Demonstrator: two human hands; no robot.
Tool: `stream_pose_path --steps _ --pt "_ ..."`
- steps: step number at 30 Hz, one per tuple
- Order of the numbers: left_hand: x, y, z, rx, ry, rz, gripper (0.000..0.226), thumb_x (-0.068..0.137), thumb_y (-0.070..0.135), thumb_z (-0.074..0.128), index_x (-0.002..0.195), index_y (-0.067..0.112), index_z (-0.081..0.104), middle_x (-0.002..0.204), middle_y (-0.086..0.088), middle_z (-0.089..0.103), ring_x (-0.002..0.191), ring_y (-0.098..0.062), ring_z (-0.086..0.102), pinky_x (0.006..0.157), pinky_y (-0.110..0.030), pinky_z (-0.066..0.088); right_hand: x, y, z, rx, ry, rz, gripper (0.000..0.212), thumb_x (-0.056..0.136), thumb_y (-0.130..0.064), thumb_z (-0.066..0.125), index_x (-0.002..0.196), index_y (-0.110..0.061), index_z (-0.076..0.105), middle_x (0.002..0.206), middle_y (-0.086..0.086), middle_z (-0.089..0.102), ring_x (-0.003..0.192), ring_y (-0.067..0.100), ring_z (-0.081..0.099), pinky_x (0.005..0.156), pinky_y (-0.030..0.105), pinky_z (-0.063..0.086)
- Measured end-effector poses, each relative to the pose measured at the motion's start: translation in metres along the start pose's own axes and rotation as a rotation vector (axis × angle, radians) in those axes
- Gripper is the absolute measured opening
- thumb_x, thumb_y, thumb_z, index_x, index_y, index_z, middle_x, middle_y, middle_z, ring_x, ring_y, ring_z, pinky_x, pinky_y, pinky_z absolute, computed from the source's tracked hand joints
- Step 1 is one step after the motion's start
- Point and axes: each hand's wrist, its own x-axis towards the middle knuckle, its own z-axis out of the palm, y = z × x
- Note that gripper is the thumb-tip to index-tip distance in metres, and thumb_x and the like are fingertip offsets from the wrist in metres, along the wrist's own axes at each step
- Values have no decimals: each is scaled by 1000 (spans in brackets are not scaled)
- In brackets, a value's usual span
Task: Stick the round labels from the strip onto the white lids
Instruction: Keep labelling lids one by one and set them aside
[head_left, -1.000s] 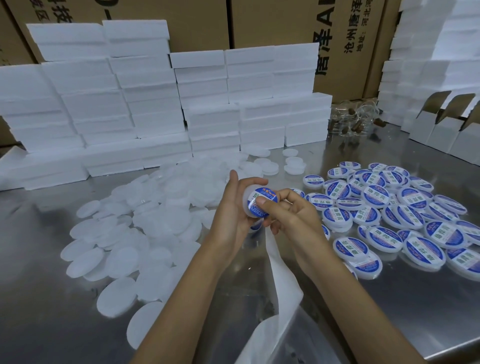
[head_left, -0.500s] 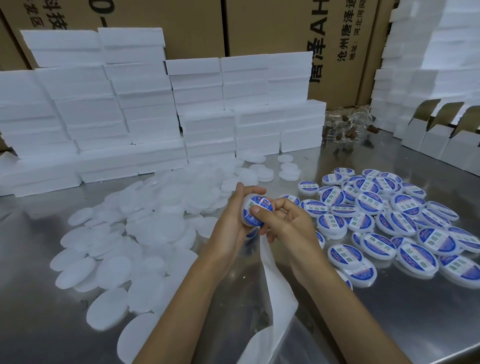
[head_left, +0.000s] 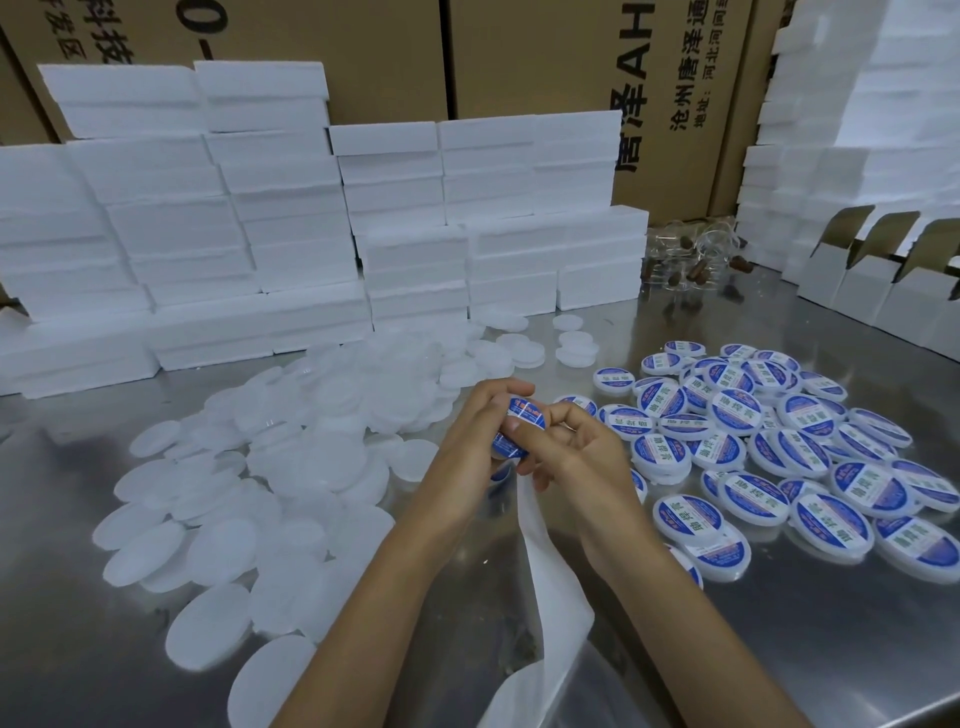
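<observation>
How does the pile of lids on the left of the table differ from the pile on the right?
The left pile is plain white with no labels; the right pile carries blue and white round labels. The left pile lies nearer the foam blocks, the right pile nearer the open cartons. Both are loose, overlapping heaps of round lids on the steel table.

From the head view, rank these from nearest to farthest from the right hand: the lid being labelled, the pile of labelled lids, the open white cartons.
1. The lid being labelled, touching the right hand, at centre.
2. The pile of labelled lids, on the table just to its right.
3. The open white cartons, far back right.
</observation>
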Motion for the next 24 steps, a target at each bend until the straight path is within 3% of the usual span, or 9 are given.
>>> stream_pose_path --steps 3,5,8,13,16,20,24 --pt "0 3 2 -37 30 -8 26 99 43 45 99 35 70 114 -6 70 112 -32 65 107 -55 47 0 0 0 -5 13 3 20 84 -22 78 90 -7 66 70 1 74 56 5 65 50 14 46" --pt "-1 7 3 -85 55 -21 40 103 51 39 103 25 69 109 -8 70 111 -34 65 104 -49 49 0 0 1 -3 19 7 19 84 -21 78 89 -7 65 67 -1 73 55 5 64 51 13 45" --pt "-2 8 3 -148 35 -24 60 106 51 18 105 16 67 101 -8 71 101 -25 67 101 -43 51 0 -1 1 -4 28 -2 19 83 -19 79 86 -9 64 64 -2 70 54 5 64 51 12 45" --pt "-2 7 2 -193 11 -33 58 106 49 19 104 16 66 88 -1 74 86 -14 70 91 -34 55 1 1 0 -26 39 -39 20 82 -19 80 84 -10 62 66 1 71 54 3 63 52 11 45" --pt "-2 6 2 -206 11 -42 54 106 46 21 106 15 65 91 -3 73 86 -16 70 89 -33 55 1 3 0 -80 43 -54 27 80 -27 82 84 -12 60 67 6 72 56 5 64 54 10 46" --pt "-2 7 1 -282 23 -75 51 106 46 24 111 14 64 100 -8 73 97 -24 69 96 -38 52 0 8 1 -200 85 -83 34 76 -42 82 87 -19 60 59 -1 68 56 4 65 54 10 45" --pt "-5 6 2 -418 7 -109 52 106 46 26 121 7 57 103 -13 74 103 -30 67 101 -41 47 -2 16 4 -479 176 -197 43 72 -66 73 90 -36 48 66 -9 64 62 1 61 58 24 43"
